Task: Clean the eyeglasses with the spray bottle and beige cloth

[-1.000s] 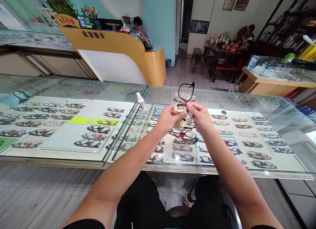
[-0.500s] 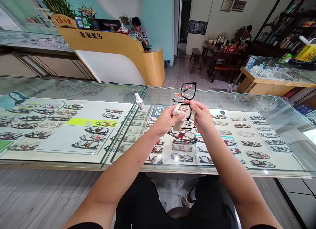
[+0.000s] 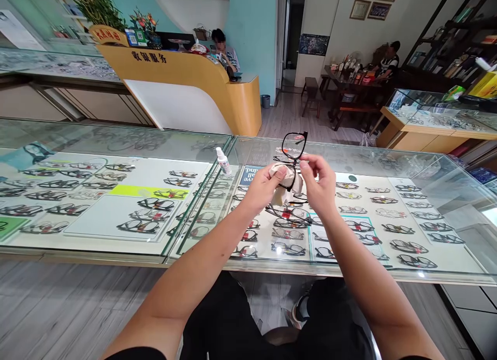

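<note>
Black-framed glasses [image 3: 294,145] are held up over the glass display case [image 3: 349,163], one lens raised above my fingers. My left hand [image 3: 266,185] is closed on a pale cloth [image 3: 280,196], thumb on top, and the cloth wraps the lower lens. On the other side, my right hand [image 3: 319,183] pinches the frame near its bridge with thumb and forefinger, its other fingers curled. Part of the frame is hidden by the cloth and fingers. A white spray bottle [image 3: 223,162] stands upright on the glass to the left of my hands.
Rows of glasses [image 3: 288,248] lie inside the case beneath my hands. Another display case [image 3: 77,143] joins it on the left. Beyond are a wooden counter [image 3: 243,104] with a seated person, and a table with another person at the back right.
The upper lens has turned and tilted a little leftward. The cloth now bunches around the lower lens, and its printed mark no longer shows. The view has shifted slightly.
</note>
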`<state>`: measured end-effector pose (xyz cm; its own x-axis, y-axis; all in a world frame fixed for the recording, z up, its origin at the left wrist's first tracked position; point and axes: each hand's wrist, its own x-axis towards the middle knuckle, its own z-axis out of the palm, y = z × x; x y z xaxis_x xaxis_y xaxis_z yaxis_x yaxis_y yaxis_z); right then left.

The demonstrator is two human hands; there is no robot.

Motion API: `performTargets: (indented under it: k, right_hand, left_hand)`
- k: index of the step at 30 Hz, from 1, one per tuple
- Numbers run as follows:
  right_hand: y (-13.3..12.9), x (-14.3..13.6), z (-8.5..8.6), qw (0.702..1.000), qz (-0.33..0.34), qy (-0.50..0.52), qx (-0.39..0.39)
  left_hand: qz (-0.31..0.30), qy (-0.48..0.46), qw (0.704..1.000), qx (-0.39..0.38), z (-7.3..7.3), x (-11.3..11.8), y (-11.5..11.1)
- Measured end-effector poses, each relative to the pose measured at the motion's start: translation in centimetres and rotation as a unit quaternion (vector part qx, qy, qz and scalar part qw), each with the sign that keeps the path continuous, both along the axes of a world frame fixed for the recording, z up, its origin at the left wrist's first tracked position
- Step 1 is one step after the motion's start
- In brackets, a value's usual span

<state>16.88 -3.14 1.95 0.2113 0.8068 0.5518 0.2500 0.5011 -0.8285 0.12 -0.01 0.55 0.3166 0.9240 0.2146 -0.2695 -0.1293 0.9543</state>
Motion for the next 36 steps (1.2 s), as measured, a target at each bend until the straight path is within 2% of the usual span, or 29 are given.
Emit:
performTargets:
  k: [1,3,6,10,15,23,27,32,36]
  right_hand:
    - [-0.1,0.3,0.1,0.996,-0.042,-0.063,0.052]
    - [-0.1,1.0,0.2,0.966,-0.097,-0.197,0.137]
    - [0.1,1.9,0.3,0.911,-0.152,-0.334,0.191]
    - [0.2,2.5,0.3,0.880,-0.168,-0.393,0.205]
    - [-0.1,2.2,0.2,0.858,-0.167,-0.437,0.213]
    - [-0.4,1.8,0.0,0.850,-0.174,-0.433,0.245]
    - [-0.2,2.0,-0.2,0.867,-0.181,-0.403,0.229]
    - [-0.1,2.7,-0.2,0.861,-0.215,-0.386,0.254]
    - [-0.3,3.5,0.6,0.873,-0.278,-0.340,0.212]
  left_hand:
    - [-0.007,-0.004,1.000,-0.005,0.0,-0.1,0.1]
    - [-0.031,-0.013,0.999,-0.021,0.3,-0.5,0.1]
    - [-0.081,-0.017,0.996,-0.039,0.9,-1.1,0.0]
    - [-0.120,0.030,0.992,-0.018,1.9,-1.7,-0.3]
    - [-0.121,0.055,0.991,0.008,2.3,-1.9,-0.1]
    - [-0.087,0.074,0.992,0.051,1.6,-1.6,0.3]
    - [-0.099,0.018,0.995,-0.020,1.3,-1.5,0.2]
    - [-0.104,-0.055,0.987,-0.108,1.7,-2.1,0.5]
    - [-0.081,-0.114,0.984,-0.115,2.1,-2.4,0.8]
